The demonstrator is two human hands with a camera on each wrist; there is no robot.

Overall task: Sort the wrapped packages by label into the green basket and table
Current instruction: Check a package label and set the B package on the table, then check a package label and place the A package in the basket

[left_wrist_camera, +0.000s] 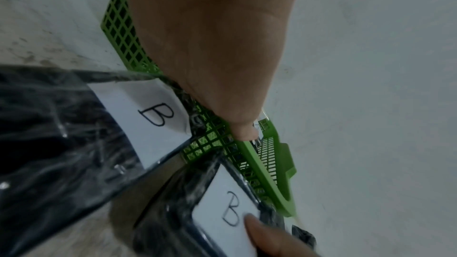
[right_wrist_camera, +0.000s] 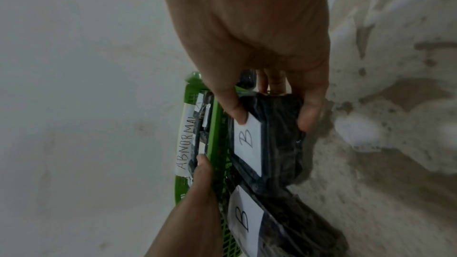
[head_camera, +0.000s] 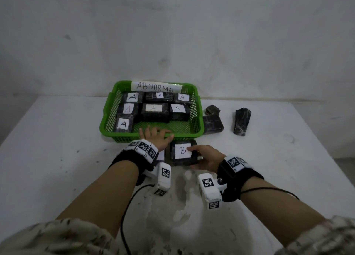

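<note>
My right hand (head_camera: 194,157) grips a dark wrapped package with a white "B" label (head_camera: 182,152) on the table just in front of the green basket (head_camera: 119,138). In the right wrist view the thumb (right_wrist_camera: 237,112) presses the label's corner and the fingers (right_wrist_camera: 309,116) curl round the far side. A second "B" package (left_wrist_camera: 74,134) lies to its left, mostly hidden under my left wrist in the head view. My left hand (head_camera: 156,134) is spread open over the basket's front rim and holds nothing. The basket, tagged "ABNORMAL" (head_camera: 156,86), holds several "A" packages (head_camera: 153,108).
Three dark packages with no label showing lie on the white table (head_camera: 57,158) right of the basket: a small one (head_camera: 212,109), a flat one (head_camera: 213,124) against the basket's side, and one standing apart (head_camera: 242,121). A wall rises behind the table.
</note>
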